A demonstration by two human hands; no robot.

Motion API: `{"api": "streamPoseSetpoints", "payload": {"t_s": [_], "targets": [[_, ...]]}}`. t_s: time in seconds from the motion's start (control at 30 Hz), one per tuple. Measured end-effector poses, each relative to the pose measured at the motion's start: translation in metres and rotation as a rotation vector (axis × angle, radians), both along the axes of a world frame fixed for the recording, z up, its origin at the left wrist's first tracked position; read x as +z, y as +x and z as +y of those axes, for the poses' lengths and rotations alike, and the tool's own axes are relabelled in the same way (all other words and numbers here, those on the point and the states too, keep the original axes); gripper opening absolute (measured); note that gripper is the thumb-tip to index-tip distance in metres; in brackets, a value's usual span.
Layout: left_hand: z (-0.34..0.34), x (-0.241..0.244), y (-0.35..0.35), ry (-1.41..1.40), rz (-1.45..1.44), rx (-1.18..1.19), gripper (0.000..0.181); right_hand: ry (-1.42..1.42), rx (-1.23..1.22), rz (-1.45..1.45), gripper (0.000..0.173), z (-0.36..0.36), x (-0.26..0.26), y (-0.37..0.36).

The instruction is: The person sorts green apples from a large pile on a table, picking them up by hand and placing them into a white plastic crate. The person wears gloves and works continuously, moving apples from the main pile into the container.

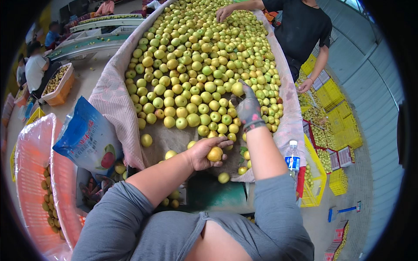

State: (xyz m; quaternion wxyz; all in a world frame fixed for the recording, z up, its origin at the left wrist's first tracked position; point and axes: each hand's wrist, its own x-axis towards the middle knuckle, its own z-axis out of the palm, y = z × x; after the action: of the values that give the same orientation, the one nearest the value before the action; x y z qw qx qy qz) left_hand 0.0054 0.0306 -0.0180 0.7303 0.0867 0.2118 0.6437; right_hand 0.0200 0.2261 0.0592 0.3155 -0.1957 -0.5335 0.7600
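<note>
Green-yellow round fruits (193, 120), jujube-like, cover a cloth-lined sorting table (173, 137) before me. My left hand (204, 153) is bare and cups one yellowish fruit (215, 154) in its palm, low over the near end of the cloth. Farther out to the right, my right hand (248, 104) wears a grey glove with pink spots. Thumb and fingers pinch a yellow-green fruit (237, 89) just above the pile. A few loose fruits lie around my left wrist, and one fruit (224, 177) rests at the table's near edge beside a green surface (215, 195).
A blue printed bag (89, 137) stands at the left, near a plastic-lined pink crate (36, 182). A water bottle (293, 160) is at the right edge by a yellow crate (315, 182). Across the right side, a person in black (300, 29) reaches into the fruit. Others sit at far left.
</note>
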Motion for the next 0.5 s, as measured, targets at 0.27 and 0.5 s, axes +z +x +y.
{"api": "streamPoseSetpoints", "payload": {"t_s": [0.27, 0.5], "targets": [[0.002, -0.003, -0.002, 0.028, -0.007, -0.01, 0.042, -0.6, 0.396, 0.331, 0.045, -0.037, 0.007, 0.054], [0.0, 0.001, 0.0, 0.025, -0.016, -0.001, 0.045, -0.619, 0.494, 0.383, 0.045, -0.046, 0.006, 0.061]]}}
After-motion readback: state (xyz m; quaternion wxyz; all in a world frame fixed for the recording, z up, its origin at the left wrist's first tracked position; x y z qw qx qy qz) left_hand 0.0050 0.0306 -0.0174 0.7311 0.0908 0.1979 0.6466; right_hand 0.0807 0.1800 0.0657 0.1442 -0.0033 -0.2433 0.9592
